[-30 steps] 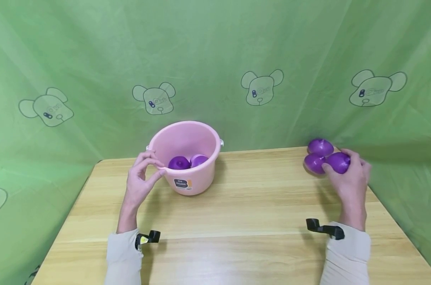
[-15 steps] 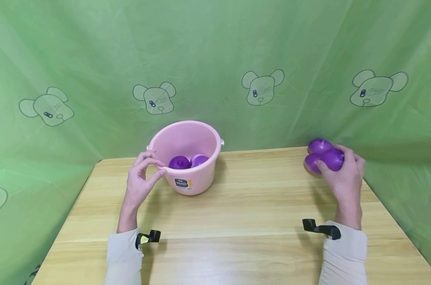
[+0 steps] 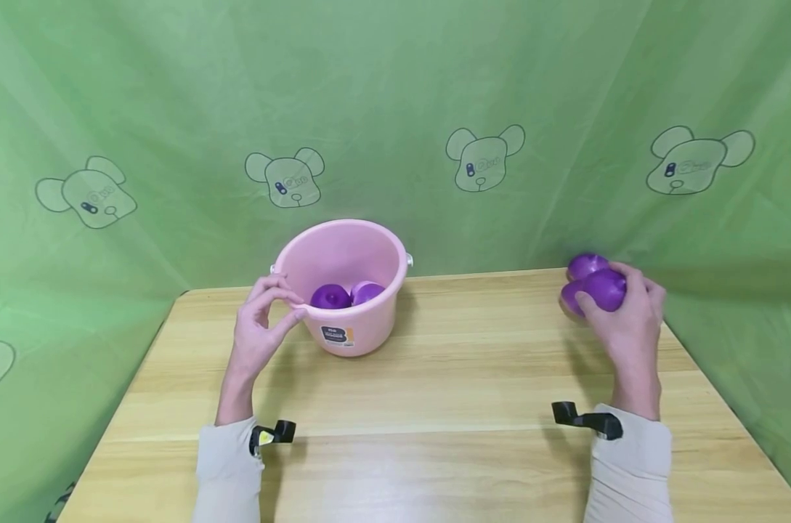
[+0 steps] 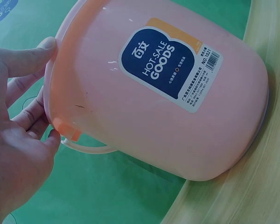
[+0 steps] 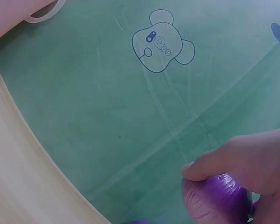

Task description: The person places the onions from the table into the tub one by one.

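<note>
Bucket (image 3: 374, 323) in all three views

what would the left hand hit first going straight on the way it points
The pink bucket, whose rim the left hand pinches; past that rim, perhaps its inner wall, depth unclear.

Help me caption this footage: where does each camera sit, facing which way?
Head: on the head, facing forward and down at the pale wood-grain table and pink plastic bucket; left hand, right hand and beige cloth sleeves show.
Left wrist: on that wrist, facing the bucket's labelled outer wall; left hand shows at left edge.
Right wrist: on that wrist, facing a printed green sheet; right hand shows, holding a glossy purple rounded object.
Head and left wrist share the left hand at the bucket's rim.
</note>
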Motion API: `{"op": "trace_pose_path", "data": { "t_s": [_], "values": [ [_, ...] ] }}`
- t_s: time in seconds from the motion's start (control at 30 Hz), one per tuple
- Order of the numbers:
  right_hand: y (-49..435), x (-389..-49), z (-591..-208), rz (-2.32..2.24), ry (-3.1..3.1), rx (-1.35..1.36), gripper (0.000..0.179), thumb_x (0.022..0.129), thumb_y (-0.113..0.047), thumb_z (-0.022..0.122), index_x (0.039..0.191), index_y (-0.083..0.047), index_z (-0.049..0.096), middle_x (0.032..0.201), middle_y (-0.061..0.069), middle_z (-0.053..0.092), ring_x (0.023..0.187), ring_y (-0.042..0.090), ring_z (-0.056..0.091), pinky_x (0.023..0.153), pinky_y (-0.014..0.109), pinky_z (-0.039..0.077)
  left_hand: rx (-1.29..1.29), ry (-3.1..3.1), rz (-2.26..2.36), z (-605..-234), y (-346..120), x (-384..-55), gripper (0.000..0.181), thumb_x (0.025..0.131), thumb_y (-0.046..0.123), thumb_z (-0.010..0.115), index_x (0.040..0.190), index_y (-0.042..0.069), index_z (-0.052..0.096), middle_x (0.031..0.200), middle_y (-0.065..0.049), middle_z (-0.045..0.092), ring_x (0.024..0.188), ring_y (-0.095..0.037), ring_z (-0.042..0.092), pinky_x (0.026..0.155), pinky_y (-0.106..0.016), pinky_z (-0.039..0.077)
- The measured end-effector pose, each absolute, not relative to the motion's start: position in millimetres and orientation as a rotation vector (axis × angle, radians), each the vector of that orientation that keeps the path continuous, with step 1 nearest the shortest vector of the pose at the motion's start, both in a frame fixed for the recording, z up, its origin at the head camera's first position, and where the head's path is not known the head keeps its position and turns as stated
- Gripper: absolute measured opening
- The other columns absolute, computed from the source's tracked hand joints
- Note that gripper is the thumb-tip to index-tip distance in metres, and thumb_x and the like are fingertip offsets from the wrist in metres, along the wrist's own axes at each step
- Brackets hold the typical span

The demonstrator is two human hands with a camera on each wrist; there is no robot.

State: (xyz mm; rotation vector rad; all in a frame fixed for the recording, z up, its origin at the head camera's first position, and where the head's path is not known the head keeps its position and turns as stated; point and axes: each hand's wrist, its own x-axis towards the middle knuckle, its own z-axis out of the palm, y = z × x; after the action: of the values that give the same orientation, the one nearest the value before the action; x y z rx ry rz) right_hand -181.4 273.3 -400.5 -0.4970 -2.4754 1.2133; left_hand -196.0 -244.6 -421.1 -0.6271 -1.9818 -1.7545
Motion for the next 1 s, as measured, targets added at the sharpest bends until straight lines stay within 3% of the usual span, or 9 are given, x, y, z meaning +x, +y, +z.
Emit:
{"op": "trace_pose_path", "data": {
  "t_s": [0.3, 0.73, 1.0],
  "values": [
    [266, -182, -400, 1.200, -2.449, -0.454, 0.075, 0.092, -0.021, 0.075, 0.157, -0.016, 0.039, 0.158, 0.026, 0.022, 0.137, 0.052, 0.037, 0.111, 0.072, 0.037, -0.628, -1.987, -1.746, -420, -244, -195, 0.017, 0.081, -0.016, 0.075, 0.097, -0.011, 0.068, 0.112, -0.016, 0.056, 0.138, -0.047, 0.037, 0.128, -0.045, 0.020],
    [259, -182, -397, 1.205, -2.474, -0.405, 0.078, 0.090, -0.026, 0.077, 0.157, -0.019, 0.039, 0.158, 0.025, 0.022, 0.133, 0.052, 0.040, 0.102, 0.075, 0.043, -0.606, -1.991, -1.748, -421, -244, -196, 0.017, 0.082, -0.017, 0.074, 0.097, -0.010, 0.069, 0.112, -0.008, 0.057, 0.139, -0.045, 0.037, 0.128, -0.043, 0.019],
    [251, -185, -397, 1.152, -2.495, -0.345, 0.073, 0.092, -0.020, 0.075, 0.156, -0.017, 0.041, 0.158, 0.026, 0.024, 0.134, 0.053, 0.038, 0.103, 0.076, 0.042, -0.629, -1.980, -1.759, -421, -244, -197, 0.017, 0.081, -0.017, 0.073, 0.097, -0.012, 0.068, 0.112, -0.015, 0.056, 0.138, -0.046, 0.036, 0.128, -0.044, 0.019]
  ]
}}
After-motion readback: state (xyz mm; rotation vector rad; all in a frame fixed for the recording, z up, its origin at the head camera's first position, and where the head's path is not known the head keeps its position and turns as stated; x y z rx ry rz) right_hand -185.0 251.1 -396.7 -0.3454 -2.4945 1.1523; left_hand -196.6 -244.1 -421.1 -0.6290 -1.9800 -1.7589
